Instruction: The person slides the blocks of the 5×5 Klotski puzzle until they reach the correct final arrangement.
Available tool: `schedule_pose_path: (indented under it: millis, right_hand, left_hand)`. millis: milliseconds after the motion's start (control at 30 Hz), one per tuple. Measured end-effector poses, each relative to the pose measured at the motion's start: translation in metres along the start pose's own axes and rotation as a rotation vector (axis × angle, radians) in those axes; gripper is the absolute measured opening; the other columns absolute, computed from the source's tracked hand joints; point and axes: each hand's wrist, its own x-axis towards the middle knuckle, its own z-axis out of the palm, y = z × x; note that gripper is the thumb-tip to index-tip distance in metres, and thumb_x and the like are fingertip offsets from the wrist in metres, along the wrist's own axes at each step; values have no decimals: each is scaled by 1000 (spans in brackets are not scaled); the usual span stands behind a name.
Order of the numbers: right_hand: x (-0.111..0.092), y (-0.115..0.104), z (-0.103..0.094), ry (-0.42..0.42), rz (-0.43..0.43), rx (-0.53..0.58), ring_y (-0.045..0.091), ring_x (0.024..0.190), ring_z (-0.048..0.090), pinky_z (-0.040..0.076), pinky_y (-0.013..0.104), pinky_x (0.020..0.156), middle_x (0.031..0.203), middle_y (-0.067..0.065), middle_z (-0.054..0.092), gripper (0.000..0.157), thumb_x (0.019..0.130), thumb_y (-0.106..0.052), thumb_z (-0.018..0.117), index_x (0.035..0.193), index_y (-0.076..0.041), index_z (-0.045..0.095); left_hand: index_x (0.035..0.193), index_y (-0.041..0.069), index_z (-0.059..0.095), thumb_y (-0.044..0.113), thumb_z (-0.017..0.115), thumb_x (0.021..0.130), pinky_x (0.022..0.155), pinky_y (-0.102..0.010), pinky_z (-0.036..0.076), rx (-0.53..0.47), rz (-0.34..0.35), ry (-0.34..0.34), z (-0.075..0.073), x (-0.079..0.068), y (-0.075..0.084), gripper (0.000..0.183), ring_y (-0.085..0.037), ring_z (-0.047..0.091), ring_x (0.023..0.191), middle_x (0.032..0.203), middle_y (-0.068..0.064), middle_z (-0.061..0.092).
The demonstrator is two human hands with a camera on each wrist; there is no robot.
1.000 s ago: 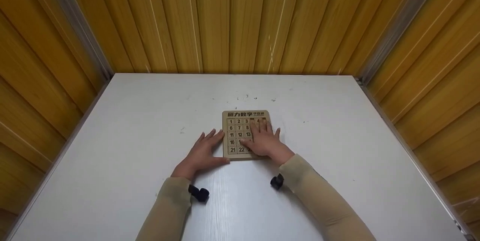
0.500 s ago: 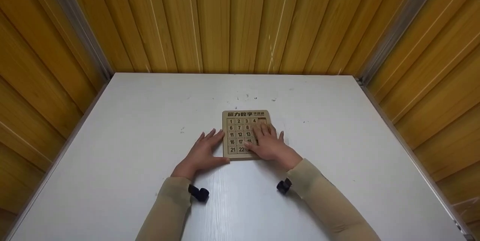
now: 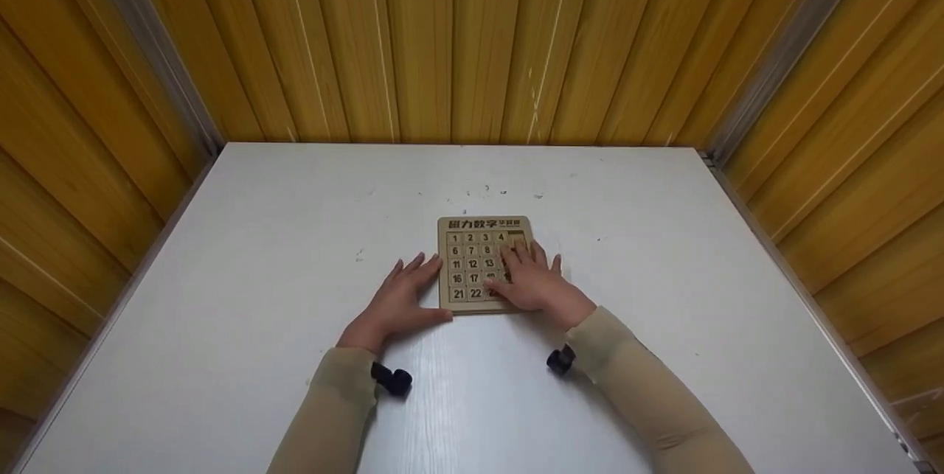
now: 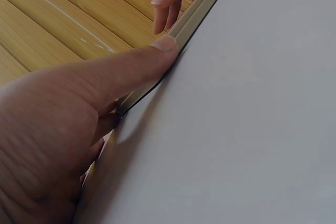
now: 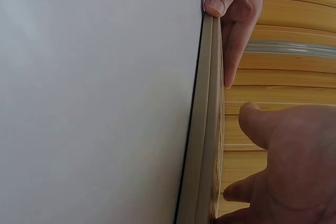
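A wooden number sliding puzzle (image 3: 472, 264) lies flat on the white table in the head view, with rows of numbered tiles and a dark gap at its top right corner. My left hand (image 3: 402, 301) braces the near left corner, fingers spread along the left side. Its thumb (image 4: 165, 45) presses the near edge in the left wrist view. Over the right-hand tiles, my right hand (image 3: 535, 284) has its fingers extended, fingertips on or just above them; it hides several tiles. In the right wrist view, the right thumb (image 5: 252, 124) stands apart from the puzzle's near edge.
The white table (image 3: 295, 238) has small dark marks beyond the puzzle. Yellow wood-look panels (image 3: 413, 39) wall the back and both sides. Small black wrist cameras (image 3: 398, 383) sit at the sleeves.
The 4 tile has slid left, so the gap now shows at the top right corner. My right hand has shifted right and slightly toward me; the left hand has stayed put.
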Motion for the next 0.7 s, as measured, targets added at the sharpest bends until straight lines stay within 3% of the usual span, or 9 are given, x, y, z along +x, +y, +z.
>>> schedule_pose_path:
  millis: [267, 500, 700]
  right_hand:
    - [6, 5, -2, 7, -3, 3, 43, 161, -5, -4, 77, 124, 174, 18, 4, 86, 103, -60, 48, 166, -11, 16]
    - [-28, 10, 6, 5, -48, 15, 42, 161, -6, -5, 73, 126, 174, 18, 4, 88, 102, -60, 49, 167, -13, 10]
    - [-48, 13, 11, 6, -60, -6, 42, 161, -1, -4, 74, 126, 173, 18, 12, 85, 102, -59, 50, 166, -13, 17]
  left_hand:
    - [161, 19, 36, 45, 86, 79, 135, -48, 7, -3, -16, -6, 2, 2, 2, 99, -26, 19, 161, 168, 0, 35]
    - [161, 20, 36, 45, 86, 79, 135, -47, 7, 0, -22, -7, 3, 2, 3, 99, -25, 19, 161, 167, 2, 36]
    - [161, 18, 37, 43, 87, 79, 135, -47, 7, 10, -8, -6, 3, 3, 3, 99, -24, 20, 161, 167, 0, 37]
